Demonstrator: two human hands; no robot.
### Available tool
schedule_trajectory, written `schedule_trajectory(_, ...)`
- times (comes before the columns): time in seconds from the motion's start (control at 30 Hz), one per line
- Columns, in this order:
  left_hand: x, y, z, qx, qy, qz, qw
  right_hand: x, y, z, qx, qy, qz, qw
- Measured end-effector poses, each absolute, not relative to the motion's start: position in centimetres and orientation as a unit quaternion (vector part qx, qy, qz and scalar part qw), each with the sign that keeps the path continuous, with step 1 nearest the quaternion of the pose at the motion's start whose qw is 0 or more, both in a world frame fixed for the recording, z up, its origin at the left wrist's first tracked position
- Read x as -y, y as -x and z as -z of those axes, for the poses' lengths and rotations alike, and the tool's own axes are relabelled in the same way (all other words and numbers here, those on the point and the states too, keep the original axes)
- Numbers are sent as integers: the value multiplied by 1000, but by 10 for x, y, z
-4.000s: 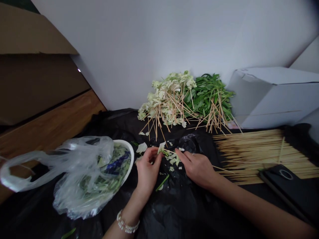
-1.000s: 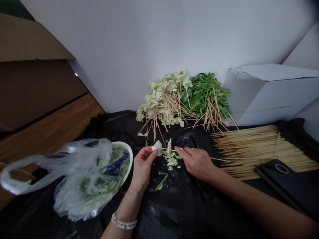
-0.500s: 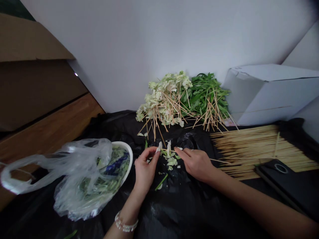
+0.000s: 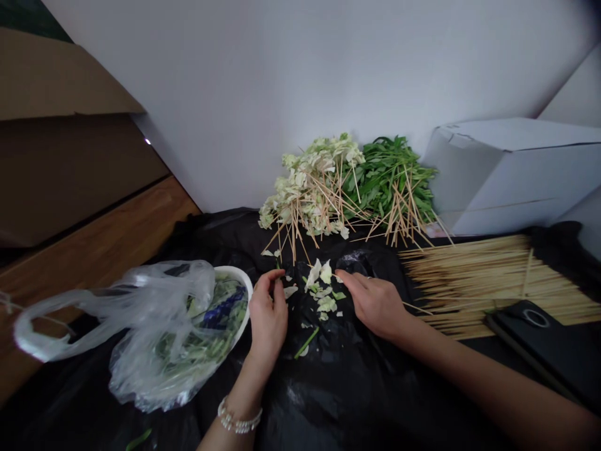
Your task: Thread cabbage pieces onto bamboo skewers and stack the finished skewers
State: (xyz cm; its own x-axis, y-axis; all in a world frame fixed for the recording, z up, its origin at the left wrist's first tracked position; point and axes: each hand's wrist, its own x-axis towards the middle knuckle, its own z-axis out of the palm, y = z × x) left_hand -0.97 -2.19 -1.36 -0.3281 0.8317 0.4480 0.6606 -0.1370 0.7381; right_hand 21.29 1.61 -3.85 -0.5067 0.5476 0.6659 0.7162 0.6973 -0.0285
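My right hand (image 4: 373,304) is closed around a wooden skewer (image 4: 417,308), whose blunt end sticks out behind the wrist side. Pale cabbage pieces (image 4: 320,273) are at the skewer's front, just left of my right fingertips. My left hand (image 4: 269,316) has its thumb and fingers apart, and I see nothing gripped in it. Close beside its thumb lies a small cabbage piece (image 4: 290,292). Between the hands, cabbage scraps (image 4: 326,304) and a green stem (image 4: 307,343) rest on the black plastic sheet (image 4: 328,401).
Skewered cabbage (image 4: 300,181) and skewered leafy greens (image 4: 394,169) are piled against the wall. Bare skewers (image 4: 488,282) lie right, with a dark phone (image 4: 535,332) on them. At left stand a white bowl (image 4: 247,294) and plastic bag (image 4: 154,300). A white box (image 4: 530,181) sits behind.
My left hand has drawn back to the left, away from the cabbage on the skewer, and its fingers have parted. My right hand keeps its grip on the skewer, nearly in place.
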Motion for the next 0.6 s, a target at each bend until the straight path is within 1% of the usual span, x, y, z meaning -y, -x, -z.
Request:
schedule_trajectory(0.13,19,14,28,-658,-655,-371,-30,-17,-213,39,860,369,121,331)
schedule_trajectory(0.27,20,16,40,-660,-683,-302,-81,-16,-214,40,865,370,111,319)
schedule_trajectory(0.33,21,17,41,-659,-688,-291,-90,-16,-214,41,866,369,109,320)
schedule_trajectory(0.43,20,17,36,-648,-699,-294,-74,-16,-213,40,866,365,111,324)
schedule_trajectory(0.6,21,9,19,-621,-691,-368,-39,-15,-213,38,865,363,115,326)
